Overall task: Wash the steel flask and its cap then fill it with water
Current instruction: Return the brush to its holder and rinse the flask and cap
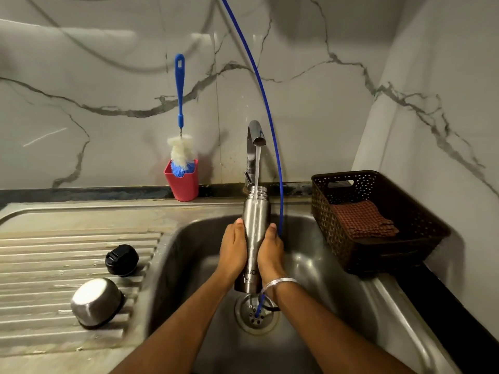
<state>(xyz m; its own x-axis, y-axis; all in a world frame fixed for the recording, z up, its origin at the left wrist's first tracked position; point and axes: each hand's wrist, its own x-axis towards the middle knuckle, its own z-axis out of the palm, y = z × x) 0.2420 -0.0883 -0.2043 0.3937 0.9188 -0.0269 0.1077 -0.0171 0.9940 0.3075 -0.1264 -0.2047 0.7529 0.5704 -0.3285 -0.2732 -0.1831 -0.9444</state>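
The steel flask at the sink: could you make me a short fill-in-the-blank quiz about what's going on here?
1. The steel flask is held by ____ hands.
2. Water from the tap runs into the flask's open ____.
3. The bottle brush stands in a ____ cup.
4. The black cap lies on the ____ board.

Missing words: both; mouth; red; draining

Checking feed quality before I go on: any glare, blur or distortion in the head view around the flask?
Head view: wide-angle bending curves the counter edges; the steel flask and both hands, left and right, look sharp; soft glare patches on the marble wall; sink rim slightly smeared.
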